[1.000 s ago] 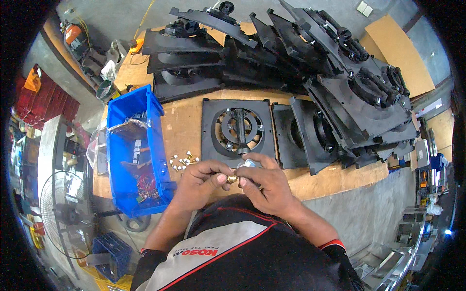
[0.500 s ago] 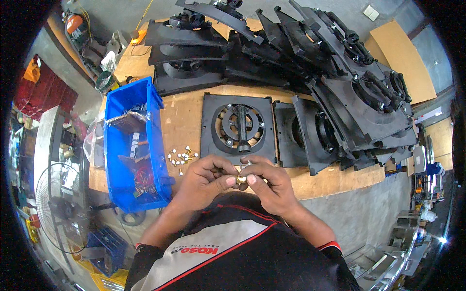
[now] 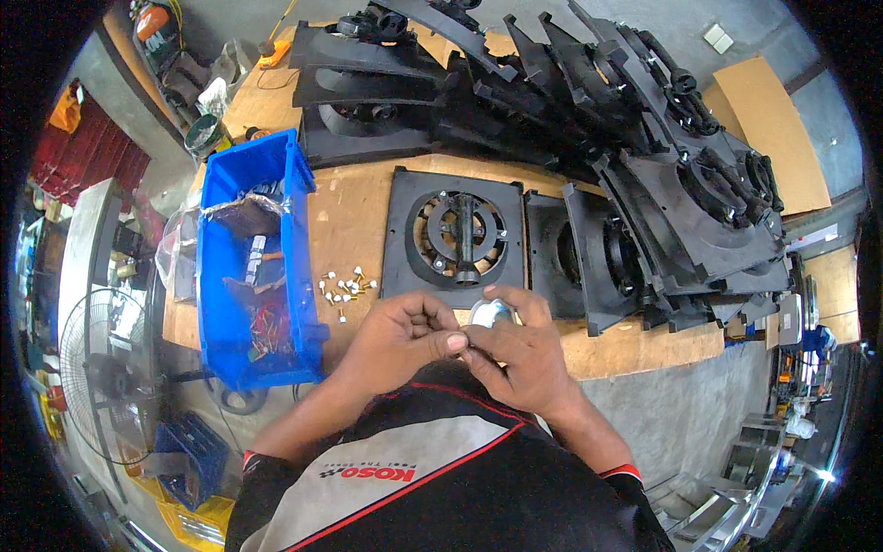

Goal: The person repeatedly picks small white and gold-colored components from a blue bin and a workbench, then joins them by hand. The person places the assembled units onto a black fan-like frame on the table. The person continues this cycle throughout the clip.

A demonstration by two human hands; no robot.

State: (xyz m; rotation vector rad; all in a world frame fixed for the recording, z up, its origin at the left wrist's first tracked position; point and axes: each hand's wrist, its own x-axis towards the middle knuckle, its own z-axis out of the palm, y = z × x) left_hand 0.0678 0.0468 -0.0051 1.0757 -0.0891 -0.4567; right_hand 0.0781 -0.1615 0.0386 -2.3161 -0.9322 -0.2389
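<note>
Close to the table's front edge, my left hand [image 3: 405,342] and my right hand [image 3: 520,354] meet at the fingertips. A shiny silver round metal piece [image 3: 492,314], dished or disc-like, is gripped in the curled fingers of my right hand. The left thumb and forefinger are pinched together against the right fingertips; what they hold is hidden. Just beyond lies a black square burner plate [image 3: 397,230] with a ring and tube burner [image 3: 466,241] at its centre. Small brass fittings with white ends [image 3: 346,288] lie loose to its left.
A blue bin [image 3: 213,304] holding small parts stands at the left on the wooden table [image 3: 635,348]. Black plates [image 3: 552,253] lean at the right, and more black burner assemblies [image 3: 368,124] are piled across the back. A fan [image 3: 106,373] stands left of the table.
My right hand has turned, and the silver round piece now shows its broad face. The brass-coloured piece seen between my fingertips is now hidden. The whole view has shifted slightly.
</note>
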